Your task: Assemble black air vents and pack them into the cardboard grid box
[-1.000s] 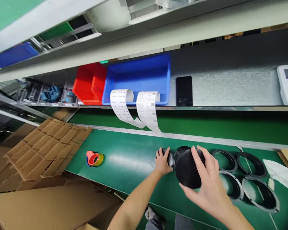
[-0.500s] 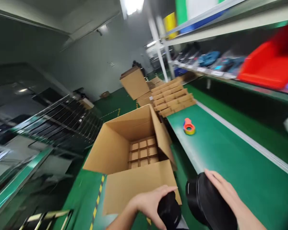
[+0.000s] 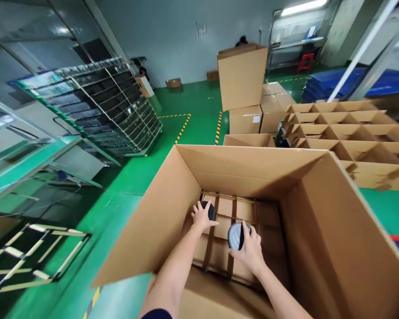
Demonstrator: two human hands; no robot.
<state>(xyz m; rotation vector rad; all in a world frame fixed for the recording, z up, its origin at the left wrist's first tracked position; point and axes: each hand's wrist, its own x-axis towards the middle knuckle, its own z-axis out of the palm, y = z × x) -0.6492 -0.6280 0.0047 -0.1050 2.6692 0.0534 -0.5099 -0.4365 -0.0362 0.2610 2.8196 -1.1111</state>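
Note:
Both my hands reach down into a large open cardboard box (image 3: pixel 142 221). Over its far left cells, my left hand (image 3: pixel 201 218) is curled around a round black object (image 3: pixel 212 212), most of which the fingers cover. My right hand (image 3: pixel 252 250) grips a second round black object (image 3: pixel 234 236) by its side; a pale grey face with curved lines points up. Below them a cardboard divider grid (image 3: pixel 209 254) splits the box into cells with plain cardboard surfaces. I cannot tell whether either object touches the grid.
Spare cardboard dividers (image 3: pixel 369 153) are stacked at the right, beside the box. Closed cartons (image 3: pixel 245 120) stand behind it, a tall open one on top. A wire rack (image 3: pixel 109 106) is at the left, a slatted frame (image 3: pixel 36 257) at lower left. Yellow-black tape (image 3: pixel 218 128) marks the green floor.
The view has swung from the green bench to over the box. Both hands, each with its black object, have moved from beside the box to inside it.

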